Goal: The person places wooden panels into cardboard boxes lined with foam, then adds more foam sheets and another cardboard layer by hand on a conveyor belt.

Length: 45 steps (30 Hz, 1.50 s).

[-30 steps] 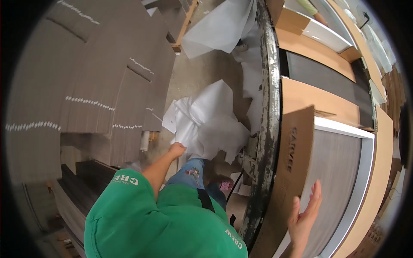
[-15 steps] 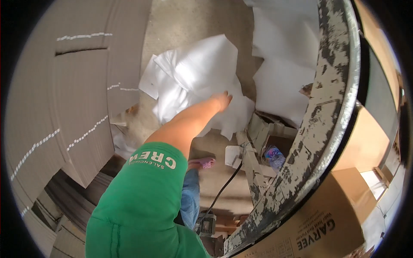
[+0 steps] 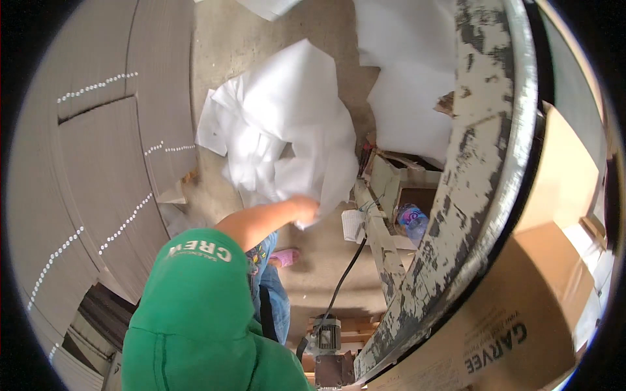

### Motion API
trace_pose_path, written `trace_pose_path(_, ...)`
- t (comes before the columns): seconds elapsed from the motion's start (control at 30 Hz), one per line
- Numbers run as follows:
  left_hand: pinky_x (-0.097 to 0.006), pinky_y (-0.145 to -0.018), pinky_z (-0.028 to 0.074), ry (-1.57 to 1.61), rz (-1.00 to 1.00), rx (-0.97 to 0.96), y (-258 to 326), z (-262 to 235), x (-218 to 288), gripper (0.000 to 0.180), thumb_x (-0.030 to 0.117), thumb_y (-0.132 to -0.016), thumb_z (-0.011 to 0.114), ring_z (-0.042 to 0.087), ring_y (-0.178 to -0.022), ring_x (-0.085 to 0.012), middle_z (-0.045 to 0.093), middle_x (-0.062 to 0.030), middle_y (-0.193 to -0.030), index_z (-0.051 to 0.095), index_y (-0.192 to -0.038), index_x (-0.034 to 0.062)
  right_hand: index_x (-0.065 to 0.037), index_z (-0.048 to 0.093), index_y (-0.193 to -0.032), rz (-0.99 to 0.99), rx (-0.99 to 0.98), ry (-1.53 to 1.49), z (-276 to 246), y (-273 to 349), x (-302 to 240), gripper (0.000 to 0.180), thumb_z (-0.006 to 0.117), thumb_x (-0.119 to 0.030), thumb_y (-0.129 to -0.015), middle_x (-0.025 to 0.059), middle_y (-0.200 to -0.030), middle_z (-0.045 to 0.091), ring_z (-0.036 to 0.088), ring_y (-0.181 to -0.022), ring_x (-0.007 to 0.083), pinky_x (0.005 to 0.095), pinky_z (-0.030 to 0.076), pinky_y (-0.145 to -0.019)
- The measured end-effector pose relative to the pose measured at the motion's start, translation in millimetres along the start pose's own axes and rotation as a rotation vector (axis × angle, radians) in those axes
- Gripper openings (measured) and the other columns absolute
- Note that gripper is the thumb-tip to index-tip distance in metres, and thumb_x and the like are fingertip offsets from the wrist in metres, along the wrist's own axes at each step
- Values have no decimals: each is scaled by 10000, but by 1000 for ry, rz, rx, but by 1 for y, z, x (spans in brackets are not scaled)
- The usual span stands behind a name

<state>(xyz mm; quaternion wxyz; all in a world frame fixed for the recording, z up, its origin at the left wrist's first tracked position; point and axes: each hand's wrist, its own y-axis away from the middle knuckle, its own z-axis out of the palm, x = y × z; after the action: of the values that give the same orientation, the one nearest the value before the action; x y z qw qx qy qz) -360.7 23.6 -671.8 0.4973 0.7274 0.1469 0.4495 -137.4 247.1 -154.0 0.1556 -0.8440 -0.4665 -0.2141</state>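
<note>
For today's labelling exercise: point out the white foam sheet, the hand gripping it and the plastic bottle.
foam sheet (image 3: 287, 111): head view, upper flat part.
left hand (image 3: 304, 210): head view, knuckles.
bottle (image 3: 411, 220): head view, its body.

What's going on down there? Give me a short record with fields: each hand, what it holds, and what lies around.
left hand: shut on the white foam sheet, lifting its lower edge
right hand: not in view
floor: more white sheets lie on it
left side: stacks of grey cardboard
right side: worn table edge with peeling paint, brown box on it
below the table: plastic bottle, black cable, small motor
</note>
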Motion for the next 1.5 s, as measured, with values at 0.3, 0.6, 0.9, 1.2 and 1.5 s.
trace_pose_path(0.3, -410, -474, 493, 151, 421, 392, 257, 32, 111, 592, 352, -859, 519, 571, -501, -335, 591, -162, -658, 266, -1341, 118, 64, 339, -1279, 258, 211, -395, -46, -2, -31, 492, 518, -181, -892, 224, -1244, 444, 489, -1105, 324, 390, 401, -929)
trace_pose_path(0.6, -437, -545, 484, -306, 958, 222, 344, 110, 205, 532, 380, -826, 545, 585, -616, -373, 602, -176, -732, 414, -1245, 79, 52, 403, -1257, 926, -288, -1988, 9, 146, -145, 550, 617, -220, -829, 129, -1178, 516, 476, -1062, 193, 301, 355, -928)
trace_pose_path(0.9, -248, -591, 461, 385, 1053, 541, 375, 115, 272, 127, 83, -754, 643, 558, -676, -86, 611, -64, -787, 621, -853, 7, 20, 586, -1042, 1047, 433, -1587, -81, 292, -89, 217, 489, -133, -921, 8, -884, 596, 515, -783, 69, 194, 416, -700)
trace_pose_path(1.2, -293, -713, 446, 583, 948, 143, 313, 91, 340, 144, 109, -763, 592, 555, -754, -126, 622, -27, -776, 654, -857, 20, 4, 537, -1132, 1056, 677, -1761, -71, 359, -84, 275, 465, -159, -923, 33, -902, 603, 541, -790, 80, 213, 432, -704)
trace_pose_path(1.5, -375, -776, 459, 110, 1394, 1437, 454, 14, 390, 236, 195, -906, 463, 598, -886, -242, 631, -130, -869, 608, -1002, 35, -47, 481, -1206, 1903, 754, -1593, -140, 407, 4, 354, 467, -240, -910, 134, -912, 601, 588, -709, 178, 328, 483, -604)
